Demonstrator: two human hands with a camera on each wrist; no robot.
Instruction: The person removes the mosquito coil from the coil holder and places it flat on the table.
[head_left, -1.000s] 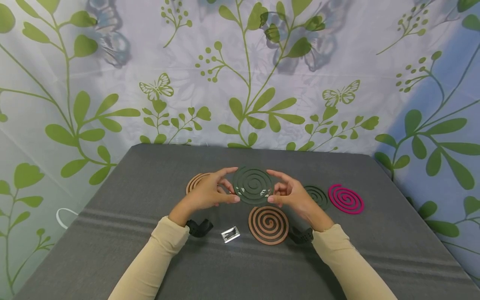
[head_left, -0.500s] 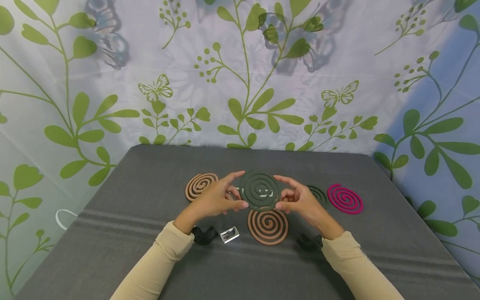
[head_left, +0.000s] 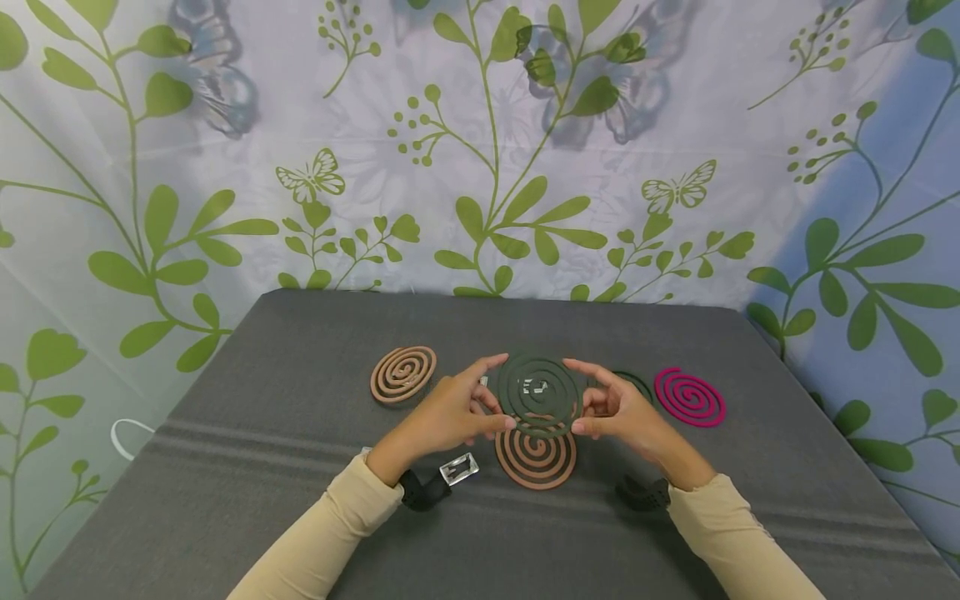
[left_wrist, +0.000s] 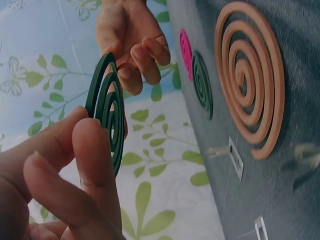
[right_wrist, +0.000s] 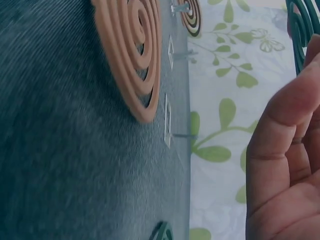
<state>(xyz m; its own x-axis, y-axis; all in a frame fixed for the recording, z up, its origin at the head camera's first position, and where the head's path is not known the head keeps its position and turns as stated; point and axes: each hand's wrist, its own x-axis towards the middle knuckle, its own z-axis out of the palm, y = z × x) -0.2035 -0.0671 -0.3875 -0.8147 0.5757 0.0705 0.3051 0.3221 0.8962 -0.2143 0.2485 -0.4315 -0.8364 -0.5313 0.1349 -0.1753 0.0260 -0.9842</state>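
Between my two hands a dark green mosquito coil (head_left: pixel 540 358) is held up off the table, its flat face turned toward the head camera. My left hand (head_left: pixel 455 410) pinches its left edge between thumb and fingers, as the left wrist view also shows on the green coil (left_wrist: pixel 95 82). On the opposite edge, my right hand (head_left: pixel 628 417) grips it with thumb and index finger, other fingers bent. Below and partly behind it lies a brown mosquito coil (head_left: pixel 537 485). A small metal coil stand (head_left: pixel 459 469) lies left of that brown coil, near my left wrist.
A lighter brown coil (head_left: pixel 403 375) lies at the back left. A pink coil (head_left: pixel 690 398) is at the right, with another green coil (left_wrist: pixel 202 85) beside it, partly hidden by my right hand in the head view. More metal stands (right_wrist: pixel 168 121) are on the grey table (head_left: pixel 255 500).
Both hands have carried the green coil to the right and slightly down, so it now overlaps the upper part of the brown coil in the head view. The lighter brown coil has become uncovered.
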